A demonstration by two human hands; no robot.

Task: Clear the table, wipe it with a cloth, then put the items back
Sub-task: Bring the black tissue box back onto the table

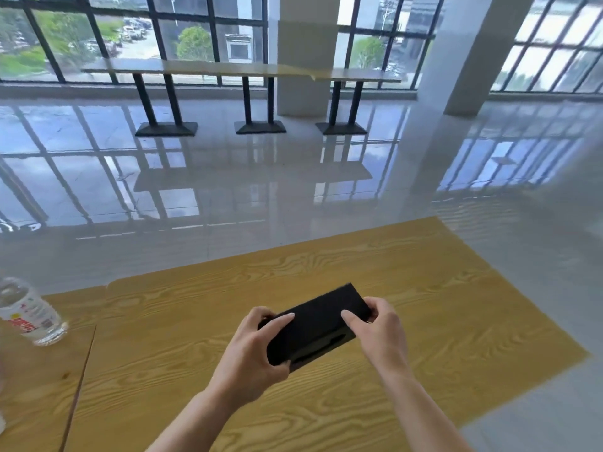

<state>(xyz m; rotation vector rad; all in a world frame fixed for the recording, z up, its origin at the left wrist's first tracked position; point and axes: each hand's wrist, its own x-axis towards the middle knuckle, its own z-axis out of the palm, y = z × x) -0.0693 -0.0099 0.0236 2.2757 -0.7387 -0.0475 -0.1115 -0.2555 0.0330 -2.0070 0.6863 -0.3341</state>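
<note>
I hold the box (316, 324) between left hand (256, 352) and right hand (382, 332), fingers curled round its ends; underside hidden.

only obstacle: bottle (28, 313) far left; tabletop (424, 305) otherwise passable.

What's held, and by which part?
A black box, gripped at its two short ends: left hand on the left end, right hand on the right end.
</note>
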